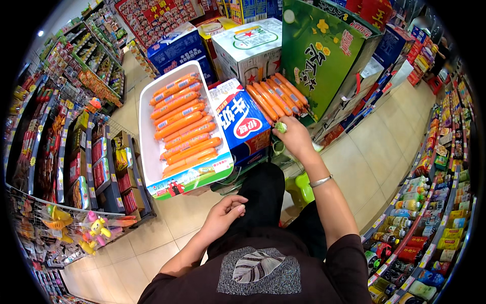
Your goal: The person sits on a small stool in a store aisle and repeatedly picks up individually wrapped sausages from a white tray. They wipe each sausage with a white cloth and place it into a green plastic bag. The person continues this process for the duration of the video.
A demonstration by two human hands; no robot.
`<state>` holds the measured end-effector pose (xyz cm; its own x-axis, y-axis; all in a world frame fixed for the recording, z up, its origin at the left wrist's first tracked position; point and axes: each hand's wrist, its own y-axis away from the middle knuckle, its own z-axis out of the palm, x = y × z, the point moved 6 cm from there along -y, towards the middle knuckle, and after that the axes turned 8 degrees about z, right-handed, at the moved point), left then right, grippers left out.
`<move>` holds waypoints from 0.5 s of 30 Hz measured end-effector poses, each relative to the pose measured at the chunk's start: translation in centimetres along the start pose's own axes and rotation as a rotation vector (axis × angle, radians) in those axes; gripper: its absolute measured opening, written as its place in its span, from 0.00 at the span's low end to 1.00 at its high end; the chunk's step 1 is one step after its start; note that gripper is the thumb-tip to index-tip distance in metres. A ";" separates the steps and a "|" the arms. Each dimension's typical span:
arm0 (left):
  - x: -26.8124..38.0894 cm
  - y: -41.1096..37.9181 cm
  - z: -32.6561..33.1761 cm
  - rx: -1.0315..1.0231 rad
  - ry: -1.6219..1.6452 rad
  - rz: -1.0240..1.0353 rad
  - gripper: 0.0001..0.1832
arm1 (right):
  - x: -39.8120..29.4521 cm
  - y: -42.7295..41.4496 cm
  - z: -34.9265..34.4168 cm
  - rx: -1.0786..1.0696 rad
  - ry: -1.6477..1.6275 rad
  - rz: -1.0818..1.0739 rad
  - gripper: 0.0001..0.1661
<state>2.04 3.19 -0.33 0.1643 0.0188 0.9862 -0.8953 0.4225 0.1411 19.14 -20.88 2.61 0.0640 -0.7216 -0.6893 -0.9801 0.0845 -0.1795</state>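
My right hand, a metal bangle on its wrist, pinches a small crumpled pale green item, perhaps a cloth. It is at the near end of a row of orange-wrapped sausages lying side by side among cartons. My left hand hovers over or rests by my dark-trousered thigh, fingers loosely curled and holding nothing. Ahead of it stands a white tray with more wrapped sausages stacked crosswise. Between tray and loose row is a blue printed milk carton.
A tall green carton and a white beer carton stand behind the sausages. Snack shelves line the left; a bottled drinks shelf curves along the right. A green plastic stool is below my right arm, on the tiled floor.
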 end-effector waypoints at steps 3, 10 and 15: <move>3.3 1.7 -1.5 0.014 -0.070 0.028 0.13 | 0.6 1.6 0.0 0.017 -0.102 0.008 0.17; 17.7 3.1 -7.4 0.097 -0.552 0.399 0.08 | 4.2 10.0 0.9 -0.077 -0.544 0.323 0.14; 19.8 -3.3 -11.3 0.216 -1.287 0.366 0.11 | 4.2 14.6 1.1 -0.140 -0.873 0.482 0.11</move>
<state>12.90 12.38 17.72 -0.4893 -0.8058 0.3336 -0.8700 0.4244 -0.2509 5.31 -21.93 -3.71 -0.2853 0.1291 -0.9497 -0.9473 0.1124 0.2998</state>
